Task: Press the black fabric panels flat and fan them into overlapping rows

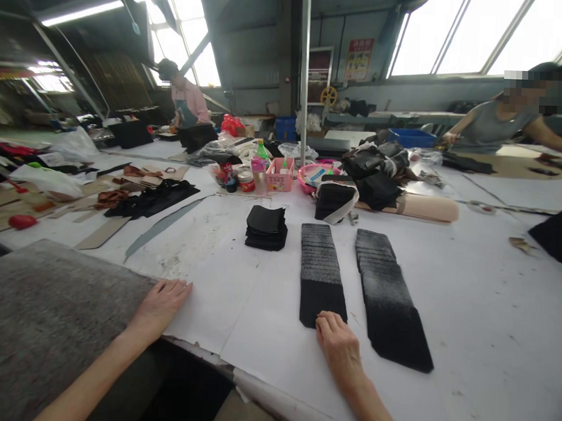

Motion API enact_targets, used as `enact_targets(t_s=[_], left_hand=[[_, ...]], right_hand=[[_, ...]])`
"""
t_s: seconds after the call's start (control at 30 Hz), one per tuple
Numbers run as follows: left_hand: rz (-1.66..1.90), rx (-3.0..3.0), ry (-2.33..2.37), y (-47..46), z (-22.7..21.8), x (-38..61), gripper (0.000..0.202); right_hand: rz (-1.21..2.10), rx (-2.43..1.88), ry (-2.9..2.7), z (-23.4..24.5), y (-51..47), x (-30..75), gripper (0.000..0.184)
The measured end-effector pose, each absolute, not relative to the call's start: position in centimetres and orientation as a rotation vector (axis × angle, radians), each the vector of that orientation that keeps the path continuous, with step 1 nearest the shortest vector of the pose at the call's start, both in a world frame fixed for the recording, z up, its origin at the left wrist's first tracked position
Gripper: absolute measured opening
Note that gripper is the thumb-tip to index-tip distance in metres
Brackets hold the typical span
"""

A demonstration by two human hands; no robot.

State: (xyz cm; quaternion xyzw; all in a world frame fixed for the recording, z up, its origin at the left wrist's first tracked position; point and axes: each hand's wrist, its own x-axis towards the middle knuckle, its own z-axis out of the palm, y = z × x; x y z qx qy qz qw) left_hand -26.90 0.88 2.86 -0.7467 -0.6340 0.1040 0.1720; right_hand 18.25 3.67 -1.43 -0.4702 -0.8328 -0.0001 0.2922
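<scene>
My left hand (162,304) lies flat with fingers stretched out, on the right edge of a grey felt-like board (65,313). At the near end of a fanned row of black pieces (323,298), my right hand (338,344) has its fingers bent and closed on the edge of the nearest piece. The far pieces in that row overlap and show grey, speckled strips. To its right lies a second fanned row of black pieces (397,319). A squared stack of black pieces (265,227) sits farther back to the left.
White paper covers the table (259,314). Behind the stack stand a pink box (280,175), jars and bottles, a pink basin (307,174) and a beige roll (428,207). Black straps (156,200) lie at left. Two people work at tables farther back.
</scene>
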Motion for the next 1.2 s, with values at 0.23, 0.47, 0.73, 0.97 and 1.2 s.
enact_targets(t_s=[0.23,0.47,0.73,0.97,1.2], left_hand=[[0.226,-2.076,-1.92,1.3,3.2,-28.1,0.051],[0.141,-1.907,-2.111,1.8,4.6,-26.9,0.046],[-1.032,-2.715,-1.897,1.9,2.9,-7.5,0.038],[-1.514,-2.989,-1.871,3.0,-0.3,2.5,0.038],[-1.155,-2.914,-1.643,3.3,-1.0,2.0,0.035]], right_hand=[[0.114,-1.211,-2.284,-1.7,3.7,19.0,0.019],[0.133,-1.243,-2.228,-1.6,3.8,18.6,0.023],[0.522,-1.38,-1.742,-1.3,4.7,19.4,0.015],[0.722,-1.427,-1.356,-1.5,5.1,20.9,0.025],[0.104,-1.108,-1.997,1.2,1.3,21.8,0.01]])
